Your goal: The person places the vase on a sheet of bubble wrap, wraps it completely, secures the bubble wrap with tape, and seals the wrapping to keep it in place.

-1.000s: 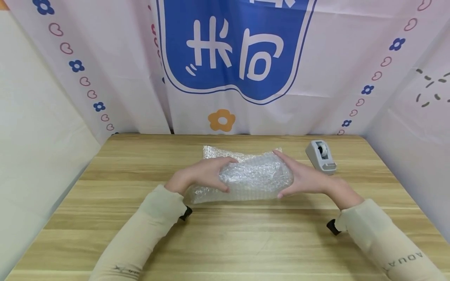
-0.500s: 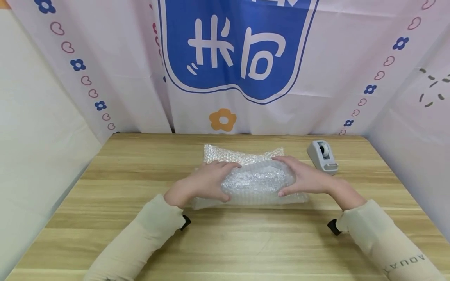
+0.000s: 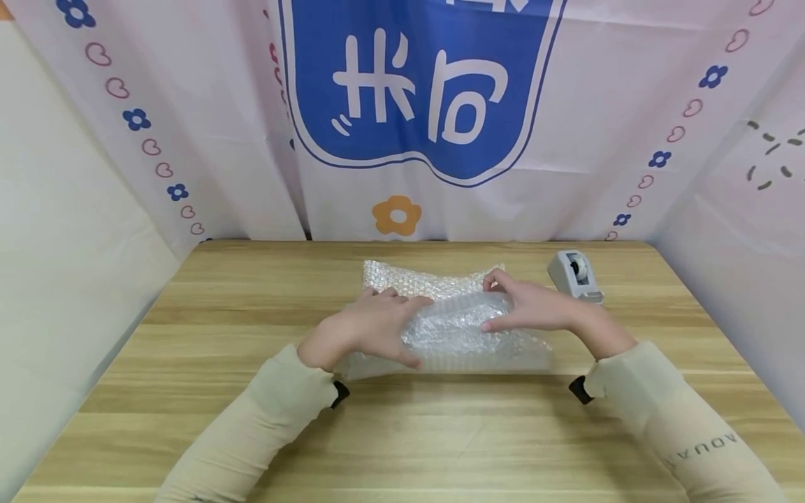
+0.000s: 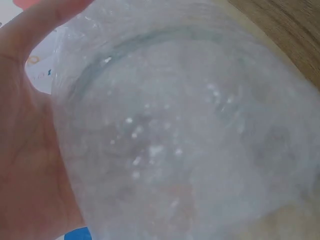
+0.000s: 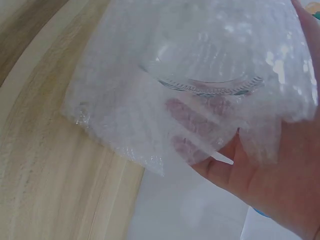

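A bubble wrap roll (image 3: pixel 449 328) lies crosswise on the table, wound around a clear glass object. Through the wrap in the right wrist view, the patterned round edge of the glass object (image 5: pixel 210 90) shows. My left hand (image 3: pixel 367 332) grips the left end of the roll, thumb on the near side and fingers over the top. At the other end my right hand (image 3: pixel 537 305) holds the wrap between thumb and bent fingers. Several right fingertips (image 5: pixel 192 117) show through the clear layer below the glass edge. Behind the roll stretches a flat part of the bubble wrap (image 3: pixel 402 277).
A grey tape dispenser (image 3: pixel 571 274) with a tape roll stands at the back right, just beyond my right hand. The wooden table (image 3: pixel 428 433) ends at a printed cloth (image 3: pixel 251 175) hung behind it. White walls flank both sides.
The roll has come slightly toward me, and more flat wrap shows behind it. My right hand has shifted inward along the roll, its fingers more bent. The left hand keeps its grip.
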A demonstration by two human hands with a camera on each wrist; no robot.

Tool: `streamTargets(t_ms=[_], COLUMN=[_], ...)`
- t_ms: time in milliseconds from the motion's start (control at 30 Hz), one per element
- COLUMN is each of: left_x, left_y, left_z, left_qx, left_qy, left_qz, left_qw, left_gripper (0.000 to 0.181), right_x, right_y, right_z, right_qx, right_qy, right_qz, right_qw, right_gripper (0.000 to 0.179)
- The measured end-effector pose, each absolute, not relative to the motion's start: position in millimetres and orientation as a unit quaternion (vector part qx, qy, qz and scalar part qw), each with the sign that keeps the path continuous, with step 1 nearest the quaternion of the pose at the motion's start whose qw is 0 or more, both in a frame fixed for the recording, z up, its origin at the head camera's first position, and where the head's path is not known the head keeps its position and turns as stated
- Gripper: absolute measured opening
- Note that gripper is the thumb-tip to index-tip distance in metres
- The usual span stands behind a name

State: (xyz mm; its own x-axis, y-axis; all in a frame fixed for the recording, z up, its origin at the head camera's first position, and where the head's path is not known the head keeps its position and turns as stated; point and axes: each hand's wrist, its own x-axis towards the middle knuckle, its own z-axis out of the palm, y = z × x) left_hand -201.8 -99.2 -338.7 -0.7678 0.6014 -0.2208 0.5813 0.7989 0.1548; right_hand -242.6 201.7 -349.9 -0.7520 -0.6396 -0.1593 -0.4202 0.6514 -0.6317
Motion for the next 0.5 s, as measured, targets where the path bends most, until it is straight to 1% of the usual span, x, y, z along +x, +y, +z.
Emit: streamTargets(t_ms=[133, 200, 333, 500], left_x=[-200.3, -199.4, -198.6, -198.0], left_y=[-97.8, -96.9, -96.1, -96.5], left_z=[-337.2, -337.2, -340.2, -343.1], left_qx=[0.317, 0.315, 0.314, 0.325], left_qy=[0.937, 0.937, 0.933, 0.930], left_qz=[0.042, 0.052, 0.078, 0.093], left_qw=[0.136, 0.146, 0.157, 0.146], left_gripper=[0.107, 0.111, 0.114, 0.110], right_x=[-238.3, -235.8, -233.4, -236.8], right_y=[200.7, 200.3, 198.6, 198.0], right_z=[-346.9, -345.2, -342.8, -345.3], right_qx=[-0.312, -0.321, -0.332, -0.323], right_qy=[0.888, 0.888, 0.885, 0.869], right_qz=[-0.276, -0.265, -0.255, -0.282], right_qw=[0.195, 0.198, 0.205, 0.248], right_gripper=[0.089, 0.095, 0.095, 0.093])
